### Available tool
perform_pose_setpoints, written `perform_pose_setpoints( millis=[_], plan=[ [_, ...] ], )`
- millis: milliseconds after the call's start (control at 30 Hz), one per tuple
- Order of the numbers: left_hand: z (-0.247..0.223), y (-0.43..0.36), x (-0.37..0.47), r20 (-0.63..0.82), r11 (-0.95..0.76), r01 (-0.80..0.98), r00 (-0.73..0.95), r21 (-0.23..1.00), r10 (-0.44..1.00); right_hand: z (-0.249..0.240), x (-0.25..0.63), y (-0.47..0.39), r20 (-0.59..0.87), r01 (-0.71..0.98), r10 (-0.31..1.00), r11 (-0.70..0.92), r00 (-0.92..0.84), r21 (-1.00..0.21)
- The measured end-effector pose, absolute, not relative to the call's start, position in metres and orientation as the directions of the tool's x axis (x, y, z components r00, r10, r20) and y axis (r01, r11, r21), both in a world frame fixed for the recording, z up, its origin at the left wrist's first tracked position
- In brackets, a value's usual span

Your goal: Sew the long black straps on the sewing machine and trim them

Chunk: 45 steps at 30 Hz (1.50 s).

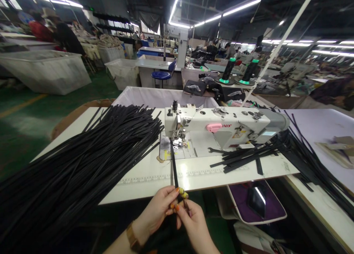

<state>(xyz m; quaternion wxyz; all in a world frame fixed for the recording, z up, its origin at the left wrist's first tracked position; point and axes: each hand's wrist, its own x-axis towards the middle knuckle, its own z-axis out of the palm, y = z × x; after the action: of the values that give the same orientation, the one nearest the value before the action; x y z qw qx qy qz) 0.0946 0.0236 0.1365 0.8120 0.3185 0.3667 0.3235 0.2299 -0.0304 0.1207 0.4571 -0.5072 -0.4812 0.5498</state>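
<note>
A white sewing machine (221, 123) stands on the table in front of me. From under its needle a narrow black strap (174, 167) runs straight toward me over the table's front edge. My left hand (163, 204) pinches this strap near its close end, thumb on top. Close against it, my right hand (190, 217) has its fingers closed at the same spot, on the strap as far as I can see. Yellow wrapping shows on a fingertip there. What else the fingers may hold is hidden.
A large heap of black straps (110, 143) covers the table's left side. More straps (249, 154) and a wrench (217, 150) lie at the right. A phone (256, 200) rests on a purple-lined tray (238, 195) below. Thread cones (228, 71) stand behind the machine.
</note>
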Motion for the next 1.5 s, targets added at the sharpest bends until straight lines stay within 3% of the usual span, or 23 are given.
perform_pose_setpoints(
  millis=[300, 467, 633, 767, 967, 1067, 1200, 1367, 1500],
  plan=[
    [0.135, -0.005, 0.085, -0.386, 0.534, -0.299, 0.434, 0.791, 0.814, 0.109, 0.247, -0.061, -0.112, 0.327, 0.984, -0.063, -0.135, -0.943],
    [0.12, -0.009, 0.076, -0.334, 0.382, -0.072, 0.357, 0.921, 0.872, 0.104, 0.274, -0.067, -0.009, 0.403, 0.999, 0.009, -0.043, -0.915],
    [0.137, -0.006, 0.075, -0.233, 0.183, 0.157, 0.419, 0.97, 0.878, 0.115, 0.285, -0.061, 0.041, 0.519, 0.999, 0.034, 0.002, -0.854],
    [0.152, -0.001, 0.071, -0.189, 0.014, 0.389, 0.415, 0.921, 0.89, 0.125, 0.274, -0.054, 0.048, 0.581, 0.999, 0.033, 0.011, -0.813],
    [0.145, -0.004, 0.057, -0.146, -0.133, 0.681, 0.336, 0.72, 0.931, 0.122, 0.259, -0.05, 0.072, 0.598, 0.997, 0.058, -0.001, -0.8],
    [0.145, -0.003, 0.056, -0.148, -0.147, 0.68, 0.355, 0.718, 0.923, 0.118, 0.258, -0.05, 0.135, 0.604, 0.991, 0.118, -0.017, -0.788],
    [0.153, 0.006, 0.061, -0.175, -0.119, 0.58, 0.425, 0.806, 0.888, 0.119, 0.259, -0.05, 0.24, 0.632, 0.97, 0.201, -0.024, -0.749],
    [0.165, 0.016, 0.072, -0.218, 0.037, 0.333, 0.524, 0.942, 0.823, 0.133, 0.262, -0.046, 0.369, 0.705, 0.928, 0.293, -0.048, -0.646],
    [0.171, 0.021, 0.082, -0.242, 0.159, 0.195, 0.55, 0.968, 0.799, 0.14, 0.262, -0.039, 0.46, 0.788, 0.886, 0.322, -0.057, -0.525]
  ],
)
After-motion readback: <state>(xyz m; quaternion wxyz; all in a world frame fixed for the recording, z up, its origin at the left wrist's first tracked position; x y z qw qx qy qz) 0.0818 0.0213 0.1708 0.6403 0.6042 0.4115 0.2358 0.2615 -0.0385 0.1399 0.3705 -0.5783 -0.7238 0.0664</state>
